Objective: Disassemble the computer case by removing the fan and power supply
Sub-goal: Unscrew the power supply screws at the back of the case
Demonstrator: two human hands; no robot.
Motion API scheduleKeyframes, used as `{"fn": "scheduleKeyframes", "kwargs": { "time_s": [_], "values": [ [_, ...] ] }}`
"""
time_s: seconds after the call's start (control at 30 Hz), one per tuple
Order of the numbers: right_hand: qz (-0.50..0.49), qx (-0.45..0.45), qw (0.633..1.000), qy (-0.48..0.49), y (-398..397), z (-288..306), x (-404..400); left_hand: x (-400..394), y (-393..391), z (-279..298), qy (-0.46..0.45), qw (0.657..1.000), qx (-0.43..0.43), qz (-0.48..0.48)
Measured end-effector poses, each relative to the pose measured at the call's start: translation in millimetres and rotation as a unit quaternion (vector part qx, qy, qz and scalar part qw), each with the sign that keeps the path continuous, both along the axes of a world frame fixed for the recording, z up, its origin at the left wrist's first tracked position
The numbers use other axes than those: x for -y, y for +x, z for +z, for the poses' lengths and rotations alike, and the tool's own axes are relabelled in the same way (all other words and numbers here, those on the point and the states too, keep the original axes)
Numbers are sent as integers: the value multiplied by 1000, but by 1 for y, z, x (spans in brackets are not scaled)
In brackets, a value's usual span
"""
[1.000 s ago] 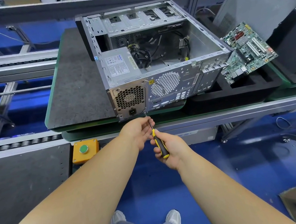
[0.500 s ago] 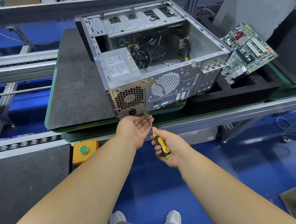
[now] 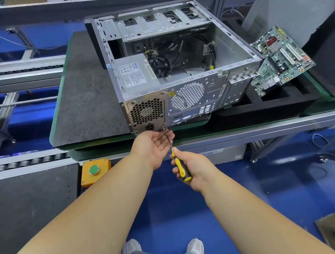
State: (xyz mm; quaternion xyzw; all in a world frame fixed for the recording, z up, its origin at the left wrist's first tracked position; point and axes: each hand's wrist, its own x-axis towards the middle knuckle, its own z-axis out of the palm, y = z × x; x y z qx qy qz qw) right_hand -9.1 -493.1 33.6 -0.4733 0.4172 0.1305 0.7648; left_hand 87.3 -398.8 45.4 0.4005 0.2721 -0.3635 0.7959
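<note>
My right hand (image 3: 194, 170) grips yellow-black screwdriver (image 3: 180, 164), tip at lower screw of power supply (image 3: 147, 113) in case (image 3: 216, 92) rear corner. My left hand (image 3: 154, 146) spread, cupped beneath. Supply likely heavy, rigid, sharp-edged; grasp metal box sides.

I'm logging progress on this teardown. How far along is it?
Done: the case is open and a circuit board lies outside it. In hand: the right hand holds a screwdriver at the power supply's lower rear corner, with the left hand cupped beneath. Left: the power supply is not yet out; no fan is clearly visible.
</note>
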Motion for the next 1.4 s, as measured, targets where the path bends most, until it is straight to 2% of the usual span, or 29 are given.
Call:
{"fn": "scheduleKeyframes", "kwargs": {
  "time_s": [0.17,0.3,0.47,0.57,1.03,1.2,1.4],
  "values": [
    [8,27,999,-21,1,-3,-2,1,1,1,33,999,10,-28],
    [5,15,999,-36,2,-3,-1,4,2,4,49,998,13,-40],
    [-9,-9,999,41,2,6,2,6,2,4,59,998,9,-32],
    [1,-7,998,55,2,7,3,6,3,3,64,997,11,-33],
    [2,-15,999,-36,2,0,6,12,4,4,99,994,12,-50],
    [-3,-14,1000,-20,3,3,3,11,5,3,105,993,13,-50],
    [-17,-5,999,47,1,9,1,11,8,0,100,994,4,-46]
  ]
}}
